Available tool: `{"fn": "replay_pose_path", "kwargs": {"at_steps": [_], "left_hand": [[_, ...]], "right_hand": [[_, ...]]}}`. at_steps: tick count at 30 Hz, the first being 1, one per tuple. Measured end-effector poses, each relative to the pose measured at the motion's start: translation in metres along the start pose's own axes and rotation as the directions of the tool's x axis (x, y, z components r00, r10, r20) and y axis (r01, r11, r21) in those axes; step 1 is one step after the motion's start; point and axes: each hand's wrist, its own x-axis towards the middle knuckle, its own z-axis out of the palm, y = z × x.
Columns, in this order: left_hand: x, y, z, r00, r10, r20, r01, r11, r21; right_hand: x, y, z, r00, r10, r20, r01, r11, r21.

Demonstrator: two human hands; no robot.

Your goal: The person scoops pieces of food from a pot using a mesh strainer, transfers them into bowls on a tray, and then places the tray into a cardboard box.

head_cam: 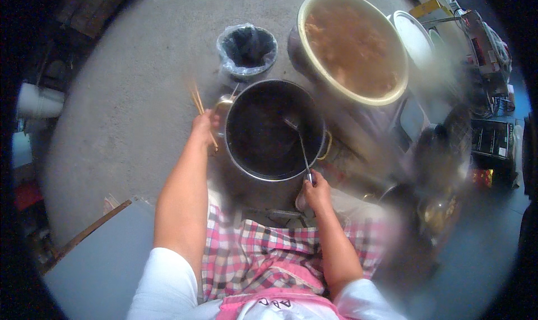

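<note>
A large dark pot [273,130] with two loop handles stands in front of me. My left hand [204,125] is closed around several thin wooden sticks, probably chopsticks [197,100], just left of the pot's left handle. My right hand [318,190] grips the handle of a long metal utensil [304,151], which reaches over the near right rim into the pot. The utensil's working end is hard to make out against the dark inside. A small metal vessel [225,103] sits against the pot's left side, partly hidden by my left fingers.
Beyond the pot stand a bin with a plastic liner [269,61] and a big tub [311,46] of reddish-brown food. A white lid [413,38] lies behind the tub. A grey board [109,244] is at lower left; blurred pots and equipment are at right.
</note>
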Motion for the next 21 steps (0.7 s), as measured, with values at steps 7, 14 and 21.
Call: {"fn": "replay_pose_path", "kwargs": {"at_steps": [7, 14, 21], "left_hand": [[-0.025, -0.002, 0.015, 0.999, -0.038, 0.028, 0.036, 0.996, 0.084], [-0.049, -0.023, 0.034, 0.995, -0.058, 0.078, 0.058, 0.998, -0.001], [-0.075, -0.030, 0.044, 0.970, -0.050, 0.239, 0.024, 0.994, 0.110]], "right_hand": [[0.005, -0.004, -0.007, 0.997, 0.074, -0.003, -0.074, 0.993, -0.088], [0.008, -0.008, -0.012, 0.998, -0.064, -0.003, 0.060, 0.950, -0.306], [0.073, -0.005, 0.002, 0.939, -0.315, 0.135, 0.341, 0.818, -0.463]]}}
